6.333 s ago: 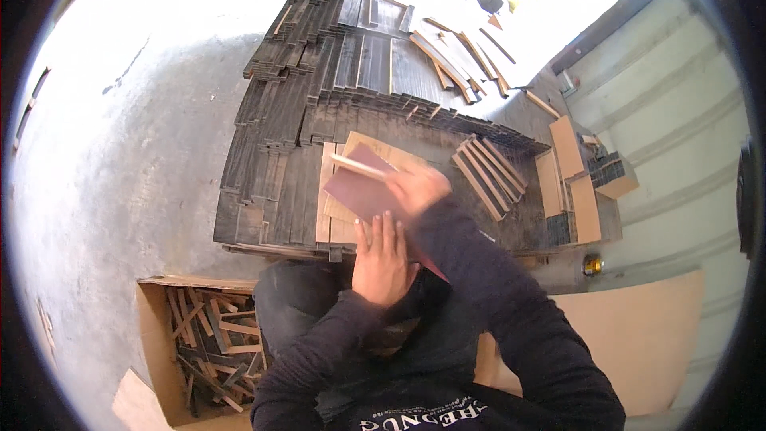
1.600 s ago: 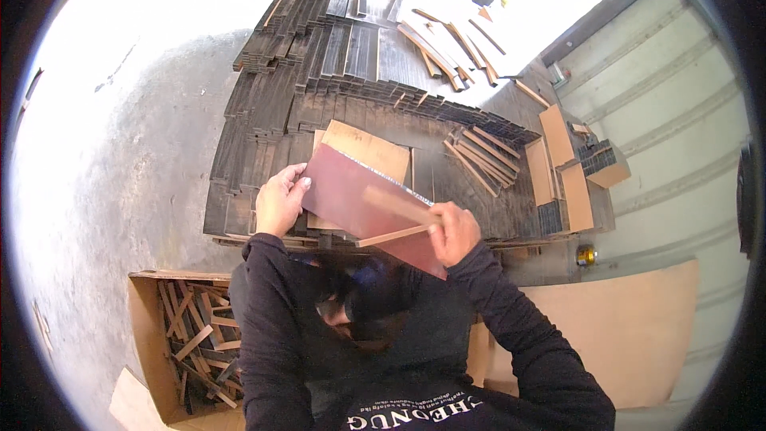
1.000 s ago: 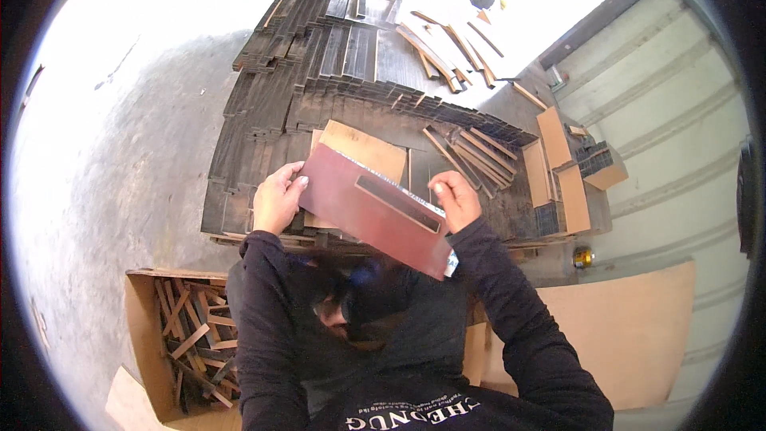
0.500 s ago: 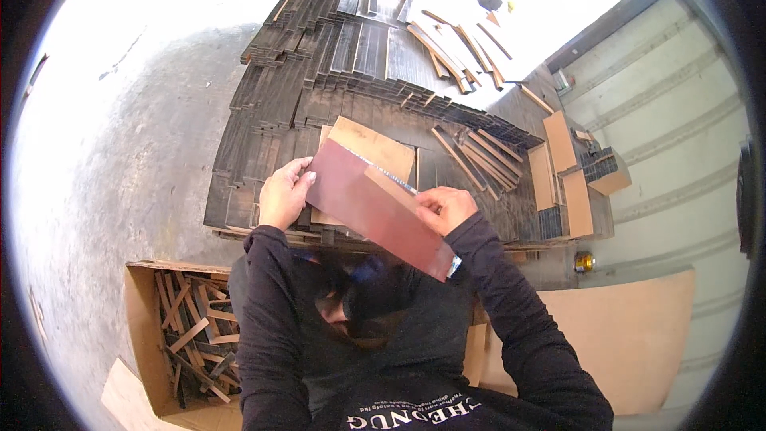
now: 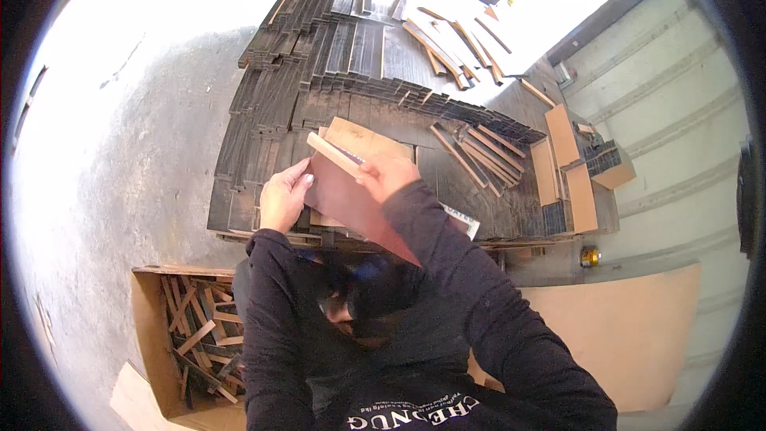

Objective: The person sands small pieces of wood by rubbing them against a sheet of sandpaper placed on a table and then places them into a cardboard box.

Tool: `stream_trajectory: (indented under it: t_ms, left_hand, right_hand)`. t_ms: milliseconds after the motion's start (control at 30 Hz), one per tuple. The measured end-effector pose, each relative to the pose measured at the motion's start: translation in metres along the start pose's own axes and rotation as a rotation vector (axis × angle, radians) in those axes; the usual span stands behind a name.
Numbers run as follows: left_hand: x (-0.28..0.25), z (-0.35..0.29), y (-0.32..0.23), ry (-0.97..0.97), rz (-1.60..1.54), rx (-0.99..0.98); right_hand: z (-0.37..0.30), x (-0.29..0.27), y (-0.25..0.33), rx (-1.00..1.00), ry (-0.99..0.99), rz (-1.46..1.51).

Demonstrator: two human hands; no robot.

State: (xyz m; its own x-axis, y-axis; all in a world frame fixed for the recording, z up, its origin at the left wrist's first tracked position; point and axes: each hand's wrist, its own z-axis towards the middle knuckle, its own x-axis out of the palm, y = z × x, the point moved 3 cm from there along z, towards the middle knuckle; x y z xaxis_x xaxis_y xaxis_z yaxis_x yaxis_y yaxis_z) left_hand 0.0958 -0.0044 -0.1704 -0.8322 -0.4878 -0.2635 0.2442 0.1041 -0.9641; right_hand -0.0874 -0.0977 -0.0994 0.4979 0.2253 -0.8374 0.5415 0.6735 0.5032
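Note:
My left hand (image 5: 281, 201) pinches the left edge of a reddish-brown sheet of sandpaper (image 5: 341, 201), which slants down to the right in front of my body. A bit of its pale, printed back shows beyond my right sleeve. My right hand (image 5: 389, 175) is closed on a short, light wooden strip (image 5: 332, 152) that lies along the sandpaper's upper edge. The strip's lower end is hidden by my fingers. Behind the sheet, a tan board (image 5: 373, 139) lies on the dark wooden work surface (image 5: 431, 183).
Rows of dark wooden strips (image 5: 267, 96) are stacked along the left and far side. Loose strips (image 5: 479, 161) lie to the right, beside upright tan pieces (image 5: 581, 199). A cardboard box (image 5: 152, 319) of offcuts stands at lower left; a tan sheet (image 5: 614, 335) is at lower right.
My right hand has moved up and left along the sandpaper, bringing the wooden strip to its upper left edge. My left hand has stayed at the sheet's left edge.

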Motion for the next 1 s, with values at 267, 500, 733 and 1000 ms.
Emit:
stream_trajectory:
  t_ms: [267, 500, 733, 1000]
  left_hand:
    - [-0.001, -0.006, -0.005, 0.009, 0.010, -0.054]
    - [-0.012, 0.006, 0.012, -0.170, 0.044, 0.036]
    - [-0.009, -0.001, -0.006, -0.051, 0.076, -0.059]
    - [-0.005, -0.003, -0.009, -0.039, 0.124, -0.075]
  right_hand:
    - [-0.075, -0.035, -0.020, 0.097, 0.059, 0.063]
    - [0.074, 0.010, 0.004, 0.051, 0.011, -0.173]
    - [0.015, -0.034, -0.060, 0.159, 0.081, 0.589]
    - [-0.049, -0.020, -0.040, 0.462, 0.153, 0.687]
